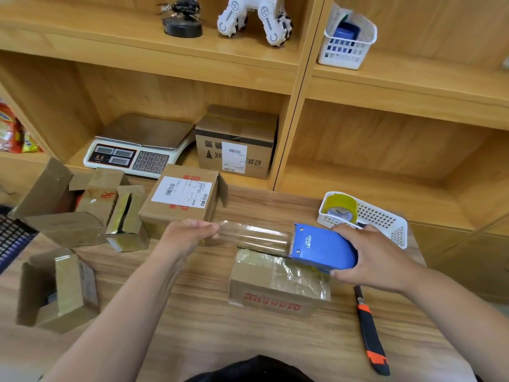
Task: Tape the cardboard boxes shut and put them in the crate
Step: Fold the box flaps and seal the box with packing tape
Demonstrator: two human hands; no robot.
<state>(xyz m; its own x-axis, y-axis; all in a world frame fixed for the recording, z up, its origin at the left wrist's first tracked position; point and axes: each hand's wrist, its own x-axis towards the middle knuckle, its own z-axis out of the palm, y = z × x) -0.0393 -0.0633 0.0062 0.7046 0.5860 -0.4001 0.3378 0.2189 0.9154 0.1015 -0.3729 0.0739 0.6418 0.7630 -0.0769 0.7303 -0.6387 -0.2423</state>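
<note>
Right hand [377,257] grips dispenser [323,250], centre-right | left hand [187,234] pinches tape [253,235] end | box [278,282] below

**Small packing/shipping corner, by the looks of it**

Wooden desk [206,326] against open wooden shelving [300,86], covered in cardboard boxes [162,175], a couple with printed barcode labels [183,192]. Digital weighing scale [132,153] on the shelf, blue tape dispenser [322,250] with its tape strip [253,235] pulled out, spare tape roll [341,206] in a white basket [385,219], utility knife [370,334]. Toy robot [271,23] up top, so more back office than warehouse.
</note>
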